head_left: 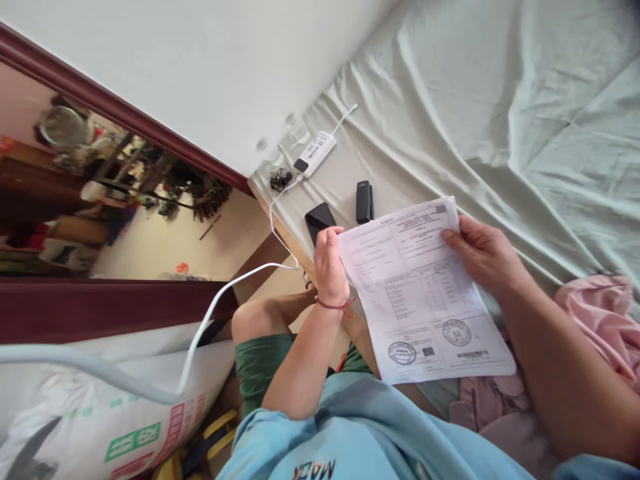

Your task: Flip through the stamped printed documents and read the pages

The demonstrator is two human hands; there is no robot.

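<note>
blurred printed sheet [420, 287] — both hands' fingers [453, 235]

Pale wall [210, 73] above a dark-red wooden frame [115, 110] — bed sheet [500, 100] pale green, rumpled, daylit.

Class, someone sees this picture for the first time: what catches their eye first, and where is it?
A printed sheet with round stamps, mid-frame, held by the left hand and right hand. Behind it on the pale green bedsheet lie a black phone and a white power bank.
</note>
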